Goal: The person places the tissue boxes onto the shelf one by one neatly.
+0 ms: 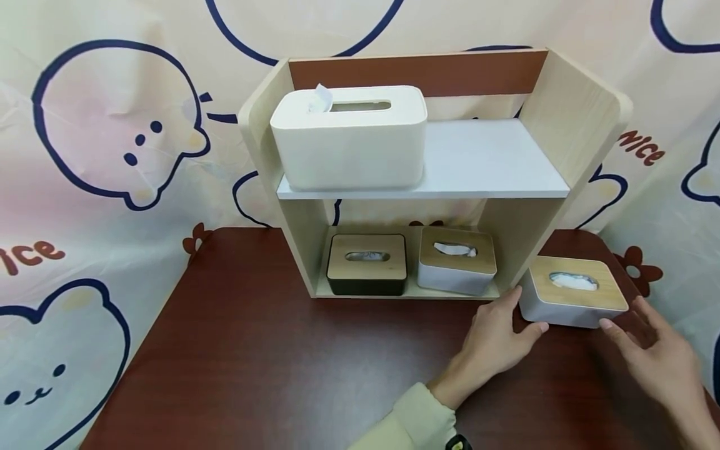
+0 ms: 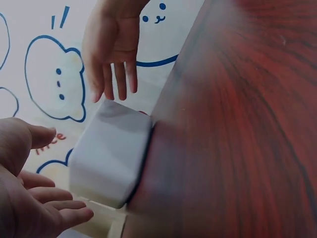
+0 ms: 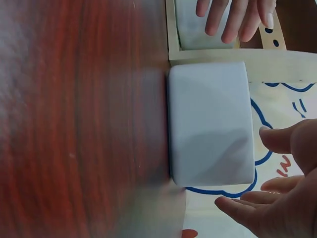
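A white tissue box with a light wooden lid (image 1: 540, 284) stands on the brown table at the right outer side of the small shelf unit; tissue shows in its oval slot. My left hand (image 1: 497, 337) is at the box's left front corner, fingers spread. On the other side hovers my right hand (image 1: 660, 359), with thumb and fingers apart. Both wrist views show gaps between the hands and the white box (image 2: 111, 153), so neither hand grips it. In the right wrist view, the box's plain front (image 3: 210, 124) faces the camera.
The two-tier shelf unit (image 1: 590, 119) holds a large white tissue box (image 1: 351, 156) on top. Below are a black box with a wooden lid (image 1: 367, 265) and another white, wooden-lidded box (image 1: 457, 265). A cartoon-printed cloth (image 1: 140, 250) hangs behind the table (image 1: 281, 362).
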`<state>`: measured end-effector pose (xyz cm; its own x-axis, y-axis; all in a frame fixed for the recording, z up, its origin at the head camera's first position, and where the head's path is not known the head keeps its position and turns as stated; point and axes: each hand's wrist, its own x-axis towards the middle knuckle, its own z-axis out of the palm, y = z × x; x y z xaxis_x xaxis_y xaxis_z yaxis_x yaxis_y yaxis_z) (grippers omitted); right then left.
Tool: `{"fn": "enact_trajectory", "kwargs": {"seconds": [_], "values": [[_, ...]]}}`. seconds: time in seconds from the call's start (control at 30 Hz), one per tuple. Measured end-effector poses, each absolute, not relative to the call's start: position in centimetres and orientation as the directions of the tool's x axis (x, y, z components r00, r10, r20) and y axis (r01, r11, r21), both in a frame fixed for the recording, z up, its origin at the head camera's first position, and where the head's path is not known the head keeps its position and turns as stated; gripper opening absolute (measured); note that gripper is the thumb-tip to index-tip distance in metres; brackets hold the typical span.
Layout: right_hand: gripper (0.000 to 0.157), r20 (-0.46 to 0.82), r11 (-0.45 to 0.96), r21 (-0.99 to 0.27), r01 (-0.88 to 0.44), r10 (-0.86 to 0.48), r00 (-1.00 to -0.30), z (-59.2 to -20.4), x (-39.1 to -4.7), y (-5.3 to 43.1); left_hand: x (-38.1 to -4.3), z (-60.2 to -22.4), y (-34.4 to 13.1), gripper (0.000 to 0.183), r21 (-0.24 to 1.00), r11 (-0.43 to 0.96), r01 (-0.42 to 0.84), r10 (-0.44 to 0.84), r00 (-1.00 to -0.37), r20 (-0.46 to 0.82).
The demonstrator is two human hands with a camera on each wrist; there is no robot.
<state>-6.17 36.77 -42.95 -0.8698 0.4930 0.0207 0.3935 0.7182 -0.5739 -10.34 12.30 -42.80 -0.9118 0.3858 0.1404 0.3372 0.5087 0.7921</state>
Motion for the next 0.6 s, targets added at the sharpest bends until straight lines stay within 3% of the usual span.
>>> {"fn": "enact_trajectory", "kwargs": {"seconds": [0.4,0.6], "values": [[0.085,-0.057,0.663,-0.632,0.402,0.477,-0.877,-43.9,-8.3,38.3,-11.4,-44.0,14.6,0.064,0.812,0.487,0.321,0.325,-0.930,0.173],[0.077,-0.009,0.654,-0.678,0.336,0.450,-0.893,-44.6,-8.5,38.4,-11.7,-44.6,15.5,0.062,0.811,0.495,0.312,0.308,-0.936,0.172]]}}
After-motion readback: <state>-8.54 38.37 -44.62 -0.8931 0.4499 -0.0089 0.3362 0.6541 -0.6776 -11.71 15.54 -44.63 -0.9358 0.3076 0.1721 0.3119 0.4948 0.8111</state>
